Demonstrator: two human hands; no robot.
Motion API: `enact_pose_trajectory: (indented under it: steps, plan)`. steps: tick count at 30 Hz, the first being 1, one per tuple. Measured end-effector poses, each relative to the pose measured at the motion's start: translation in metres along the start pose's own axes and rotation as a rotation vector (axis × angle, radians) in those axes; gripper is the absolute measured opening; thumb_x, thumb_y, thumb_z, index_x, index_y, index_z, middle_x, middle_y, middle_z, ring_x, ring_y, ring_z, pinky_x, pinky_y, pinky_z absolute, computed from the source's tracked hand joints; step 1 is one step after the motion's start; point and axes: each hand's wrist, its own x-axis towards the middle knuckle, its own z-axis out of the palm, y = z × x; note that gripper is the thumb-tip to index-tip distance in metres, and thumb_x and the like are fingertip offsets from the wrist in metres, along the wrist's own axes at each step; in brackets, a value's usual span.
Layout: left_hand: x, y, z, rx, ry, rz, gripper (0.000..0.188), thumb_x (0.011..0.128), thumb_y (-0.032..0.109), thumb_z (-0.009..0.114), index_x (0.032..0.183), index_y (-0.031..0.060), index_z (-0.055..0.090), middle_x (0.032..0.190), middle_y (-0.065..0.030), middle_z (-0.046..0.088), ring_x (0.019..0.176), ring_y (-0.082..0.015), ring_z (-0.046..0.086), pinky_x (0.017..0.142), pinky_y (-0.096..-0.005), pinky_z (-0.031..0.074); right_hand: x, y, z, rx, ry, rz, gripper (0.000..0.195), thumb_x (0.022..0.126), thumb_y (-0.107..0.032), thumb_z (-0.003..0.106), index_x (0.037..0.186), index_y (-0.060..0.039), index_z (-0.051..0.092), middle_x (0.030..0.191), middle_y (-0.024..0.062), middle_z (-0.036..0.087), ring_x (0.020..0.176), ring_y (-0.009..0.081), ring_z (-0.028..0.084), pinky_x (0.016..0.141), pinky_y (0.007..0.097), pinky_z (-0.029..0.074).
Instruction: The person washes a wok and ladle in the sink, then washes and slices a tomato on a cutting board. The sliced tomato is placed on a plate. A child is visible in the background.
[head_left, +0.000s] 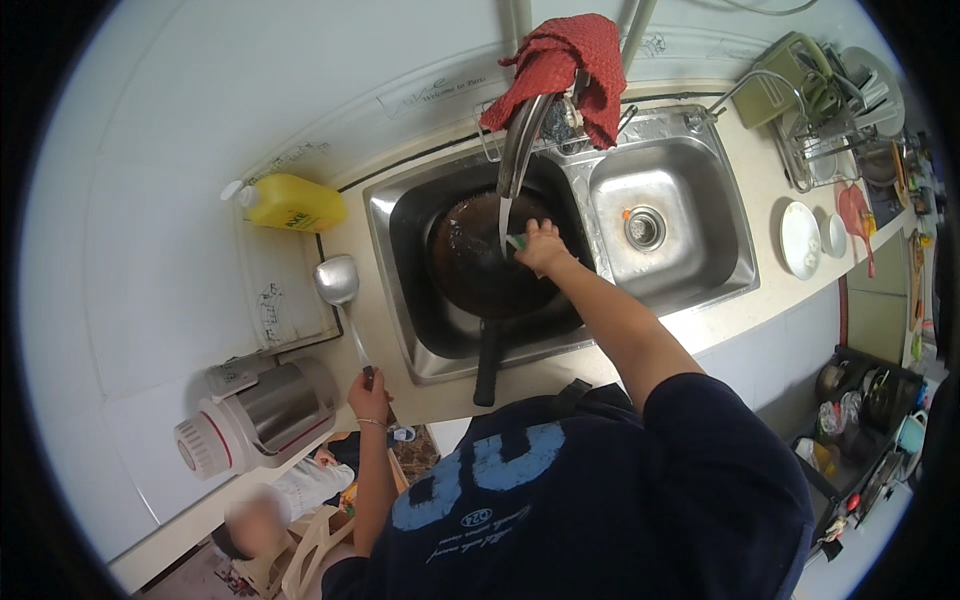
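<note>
A dark wok sits in the left sink basin, its black handle sticking out over the front rim. Water runs into it from the steel faucet. Beside the stream, my right hand grips a green scouring sponge over the wok's right side; most of the sponge is hidden by the fingers. My left hand is closed around the dark grip of a metal wok spatula. The spatula's blade lies on the counter left of the sink.
A red cloth drapes over the faucet. A yellow detergent jug and a blender-like appliance stand at left. Right are the second basin, a plate, a bowl and a dish rack. A seated person is at lower left.
</note>
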Motion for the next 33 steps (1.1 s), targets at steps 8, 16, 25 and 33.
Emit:
enact_pose_trajectory:
  steps: [8,16,25,33]
  plan:
    - [0.010,-0.001,0.003,0.408,0.146,0.351,0.029,0.083,0.024,0.062,0.089,-0.0038,0.061,0.076,-0.0107,0.054,0.067,-0.0249,0.053,0.062,-0.0352,0.043,-0.037,-0.030,0.062,-0.366,-0.339,-0.201,0.062,0.077,-0.020,0.064,0.135,-0.0152,0.042,0.138,0.0172,0.028,0.122,0.0368,0.034,0.099,0.0470,0.036]
    - [0.004,-0.002,0.007,0.489,0.221,0.371,0.031,0.083,0.022,0.064,0.102,-0.0025,0.058,0.083,-0.0119,0.053,0.070,-0.0227,0.053,0.066,-0.0338,0.046,0.042,-0.083,0.087,-0.289,-0.071,-0.299,0.071,0.072,-0.018,0.069,0.135,-0.0208,0.036,0.131,0.0157,0.038,0.120,0.0360,0.040,0.098,0.0438,0.038]
    - [-0.054,0.053,0.101,-0.498,-0.917,-0.616,0.047,0.092,0.046,0.049,0.102,0.0003,0.058,0.084,-0.0069,0.061,0.073,-0.0183,0.062,0.063,-0.0275,0.051,0.021,0.014,0.038,-0.641,-0.193,0.064,0.049,0.085,-0.022,0.054,0.131,-0.0097,0.048,0.140,0.0077,0.031,0.120,0.0268,0.039,0.094,0.0331,0.036]
    - [-0.043,0.133,0.103,-1.322,-1.124,-1.330,0.044,0.089,0.048,0.054,0.094,0.0045,0.051,0.062,-0.0004,0.046,0.048,-0.0066,0.046,0.047,-0.0212,0.041,0.084,0.006,0.073,-0.257,-0.144,0.237,0.053,0.087,-0.019,0.054,0.137,-0.0268,0.039,0.144,0.0121,0.024,0.127,0.0329,0.036,0.098,0.0436,0.039]
